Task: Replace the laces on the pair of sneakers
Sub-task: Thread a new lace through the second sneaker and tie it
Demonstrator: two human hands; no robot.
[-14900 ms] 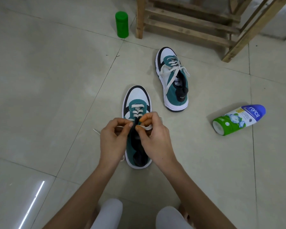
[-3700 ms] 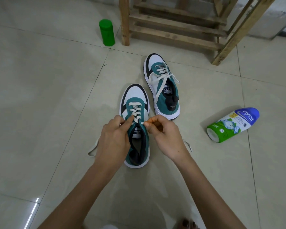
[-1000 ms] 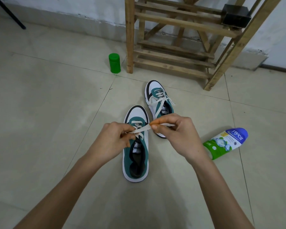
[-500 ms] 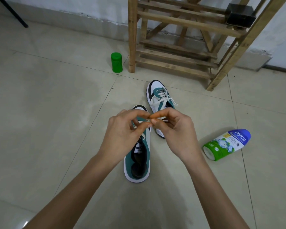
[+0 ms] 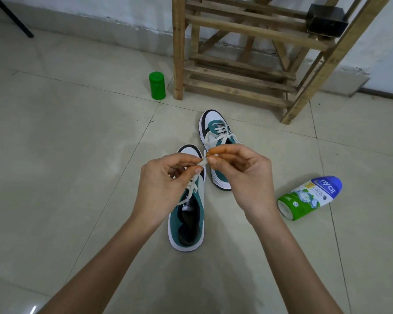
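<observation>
Two teal, white and black sneakers stand on the tiled floor. The near sneaker (image 5: 187, 220) lies under my hands, its toe hidden behind my left hand. Its cream lace (image 5: 192, 185) rises from the eyelets to my fingertips. My left hand (image 5: 166, 184) pinches the lace ends between thumb and forefinger. My right hand (image 5: 241, 175) pinches the same lace ends from the right, fingertips touching the left hand's. The far sneaker (image 5: 214, 132) stands behind, laced in cream, its heel part hidden by my right hand.
A green and blue bottle (image 5: 309, 197) lies on its side to the right. A green jar (image 5: 157, 85) stands upright beside the leg of a wooden rack (image 5: 241, 64) against the wall. A black box (image 5: 327, 20) sits on the rack.
My hands pulled the lace up off the near sneaker, then came together. Now both pinch the lace ends close together above the sneaker's toe.
</observation>
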